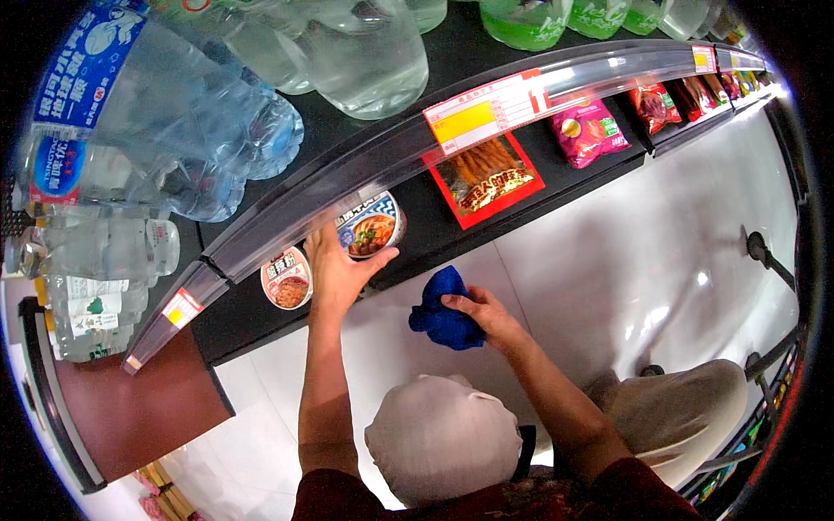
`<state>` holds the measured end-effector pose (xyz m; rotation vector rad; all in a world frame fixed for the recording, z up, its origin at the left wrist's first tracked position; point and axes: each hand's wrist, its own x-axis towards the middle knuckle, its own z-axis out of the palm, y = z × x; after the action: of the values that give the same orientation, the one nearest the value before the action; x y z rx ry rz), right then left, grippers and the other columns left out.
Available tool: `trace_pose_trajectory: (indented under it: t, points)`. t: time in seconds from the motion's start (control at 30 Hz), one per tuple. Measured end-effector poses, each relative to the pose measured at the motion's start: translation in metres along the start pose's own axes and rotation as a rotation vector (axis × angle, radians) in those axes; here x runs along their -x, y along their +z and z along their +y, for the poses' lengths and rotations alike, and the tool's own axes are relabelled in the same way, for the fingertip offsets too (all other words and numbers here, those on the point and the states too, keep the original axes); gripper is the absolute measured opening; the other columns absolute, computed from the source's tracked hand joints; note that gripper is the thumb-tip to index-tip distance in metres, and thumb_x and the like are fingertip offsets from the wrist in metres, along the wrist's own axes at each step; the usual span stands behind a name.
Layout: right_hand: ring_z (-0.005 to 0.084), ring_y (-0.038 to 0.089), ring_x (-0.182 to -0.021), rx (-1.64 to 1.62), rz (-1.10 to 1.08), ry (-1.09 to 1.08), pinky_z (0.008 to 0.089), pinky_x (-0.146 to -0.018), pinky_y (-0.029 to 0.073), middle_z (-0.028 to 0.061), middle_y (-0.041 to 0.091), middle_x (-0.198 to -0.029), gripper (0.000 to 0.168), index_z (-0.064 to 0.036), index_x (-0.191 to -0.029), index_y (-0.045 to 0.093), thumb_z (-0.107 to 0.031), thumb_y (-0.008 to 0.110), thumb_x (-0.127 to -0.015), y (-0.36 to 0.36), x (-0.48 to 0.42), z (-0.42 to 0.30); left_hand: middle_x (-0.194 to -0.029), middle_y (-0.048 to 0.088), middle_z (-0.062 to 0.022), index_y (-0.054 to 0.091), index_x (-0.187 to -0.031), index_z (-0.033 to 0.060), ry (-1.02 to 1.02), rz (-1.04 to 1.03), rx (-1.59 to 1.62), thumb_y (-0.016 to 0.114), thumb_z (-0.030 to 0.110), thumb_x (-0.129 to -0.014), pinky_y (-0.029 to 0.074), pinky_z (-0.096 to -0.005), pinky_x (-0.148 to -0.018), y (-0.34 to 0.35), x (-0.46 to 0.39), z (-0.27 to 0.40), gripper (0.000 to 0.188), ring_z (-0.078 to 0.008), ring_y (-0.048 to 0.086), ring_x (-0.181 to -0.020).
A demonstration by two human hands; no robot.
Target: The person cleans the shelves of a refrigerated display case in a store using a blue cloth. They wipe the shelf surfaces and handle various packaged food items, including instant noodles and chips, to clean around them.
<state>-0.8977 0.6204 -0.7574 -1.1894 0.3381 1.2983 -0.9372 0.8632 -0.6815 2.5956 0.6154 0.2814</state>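
Observation:
My left hand reaches onto the lower black shelf, its thumb and fingers spread around the near left side of an instant noodle bowl. The fingertips pass behind the clear shelf-edge strip, so their far ends are partly covered. Just left of that hand stands a smaller instant noodle cup with a red and white lid. In my right hand is a bunched dark blue cloth, pinched between thumb and fingers above the floor, in front of the shelf.
A red snack packet and a purple snack bag lie further right on the shelf. The clear price strip runs above them. Shrink-wrapped water bottles and large clear bottles fill the upper level. A metal-framed rack stands at right.

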Motion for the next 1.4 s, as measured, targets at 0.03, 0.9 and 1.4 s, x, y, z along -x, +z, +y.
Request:
trace_pose_trajectory:
  t: [0.03, 0.9, 1.4]
  points:
    - [0.0278, 0.070, -0.099, -0.005, 0.035, -0.008, 0.0398, -0.084, 0.060, 0.0212, 0.065, -0.119, 0.082, 0.005, -0.137, 0.048, -0.040, 0.084, -0.079, 0.000, 0.003, -0.002, -0.151, 0.038, -0.0253, 0.032, -0.151, -0.0018, 0.058, 0.083, -0.053, 0.094, 0.033, -0.062, 0.030, -0.0502, -0.115, 0.002, 0.006, -0.002, 0.113, -0.0423, 0.036, -0.138]
    - [0.0213, 0.073, -0.085, -0.095, -0.051, -0.012, 0.0357, -0.070, 0.063, 0.0147, 0.072, -0.104, 0.056, -0.001, -0.119, 0.064, -0.035, 0.084, -0.080, -0.004, 0.002, -0.004, -0.138, 0.053, -0.0134, 0.041, -0.142, -0.0029, -0.380, 0.593, 0.627, 0.085, 0.005, -0.075, 0.042, -0.0342, -0.107, 0.039, 0.090, -0.122, 0.081, -0.0202, 0.056, -0.122]
    - [0.0266, 0.032, -0.147, 0.898, -0.408, -0.851, 0.0534, -0.122, 0.020, 0.0016, 0.048, -0.152, 0.048, -0.021, -0.128, 0.068, -0.049, 0.068, -0.090, 0.041, 0.009, 0.006, -0.137, 0.054, -0.0152, 0.037, -0.145, 0.0081, -0.445, -0.245, 0.745, 0.096, 0.022, -0.060, 0.047, -0.0428, -0.107, 0.014, 0.158, -0.008, 0.105, -0.0290, 0.056, -0.126]
